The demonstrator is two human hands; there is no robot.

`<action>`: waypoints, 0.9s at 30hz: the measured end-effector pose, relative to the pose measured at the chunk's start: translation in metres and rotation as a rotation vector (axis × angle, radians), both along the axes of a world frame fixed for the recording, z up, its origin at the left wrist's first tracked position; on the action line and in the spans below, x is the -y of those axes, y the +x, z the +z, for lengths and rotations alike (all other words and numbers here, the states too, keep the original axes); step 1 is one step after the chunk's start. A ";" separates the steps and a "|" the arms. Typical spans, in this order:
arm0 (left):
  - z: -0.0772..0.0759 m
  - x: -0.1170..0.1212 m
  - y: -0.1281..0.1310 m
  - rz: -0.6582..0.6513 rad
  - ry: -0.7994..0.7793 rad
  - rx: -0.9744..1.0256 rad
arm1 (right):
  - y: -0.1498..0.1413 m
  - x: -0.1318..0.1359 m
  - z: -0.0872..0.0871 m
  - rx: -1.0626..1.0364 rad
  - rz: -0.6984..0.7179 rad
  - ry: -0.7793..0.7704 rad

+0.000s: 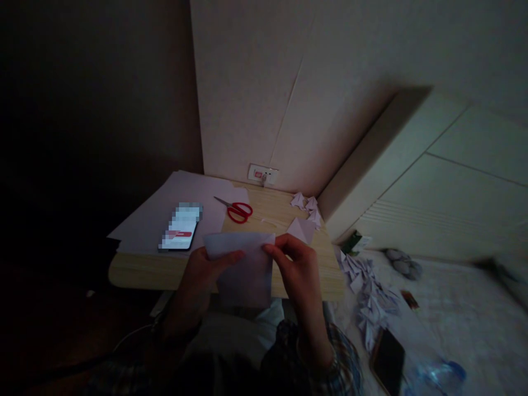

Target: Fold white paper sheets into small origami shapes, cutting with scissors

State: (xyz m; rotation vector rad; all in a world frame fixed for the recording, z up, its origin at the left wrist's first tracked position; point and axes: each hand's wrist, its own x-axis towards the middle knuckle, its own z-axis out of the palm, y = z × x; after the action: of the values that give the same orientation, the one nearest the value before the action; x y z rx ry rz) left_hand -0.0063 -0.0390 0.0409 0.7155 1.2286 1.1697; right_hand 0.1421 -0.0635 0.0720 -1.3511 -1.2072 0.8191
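A sheet of white paper point(247, 278) is held up in front of me, over the near edge of the small wooden table point(148, 269). My left hand point(206, 275) grips its left side, the thumb lying across the front. At the top right corner, my right hand point(297, 264) pinches the paper between thumb and fingers. Just beyond the sheet lie red-handled scissors point(239, 212), their blades pointing left. A folded piece of paper point(302, 228) rests behind my right hand.
Large white sheets point(144, 212) cover the table's left part, with a lit phone point(179, 228) on them. Small folded paper pieces point(297, 201) stand at the back right. On the bed point(457, 297) are more folded papers point(373, 308) and a dark phone point(388, 360). A wall socket point(263, 174) is behind.
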 end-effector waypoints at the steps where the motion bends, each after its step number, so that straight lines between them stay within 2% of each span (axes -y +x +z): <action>1: -0.001 0.000 0.000 -0.003 -0.002 0.005 | 0.000 0.000 0.000 0.005 -0.002 0.002; 6: -0.002 0.000 0.000 0.019 0.000 0.009 | 0.000 -0.001 0.001 0.011 0.000 0.003; 14: 0.000 0.001 -0.002 -0.051 0.054 -0.027 | 0.001 -0.001 0.002 0.052 -0.021 -0.010; 23: 0.000 0.001 -0.002 -0.096 0.055 -0.097 | 0.001 0.000 0.000 0.030 -0.046 0.073; 27: 0.003 -0.003 -0.003 -0.131 0.145 -0.131 | 0.003 0.000 -0.001 0.026 -0.054 0.068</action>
State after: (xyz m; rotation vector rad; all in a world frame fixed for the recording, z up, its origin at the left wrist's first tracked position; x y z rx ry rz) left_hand -0.0090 -0.0361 0.0443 0.9799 1.1939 1.1250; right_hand 0.1447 -0.0633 0.0706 -1.3368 -1.2034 0.7185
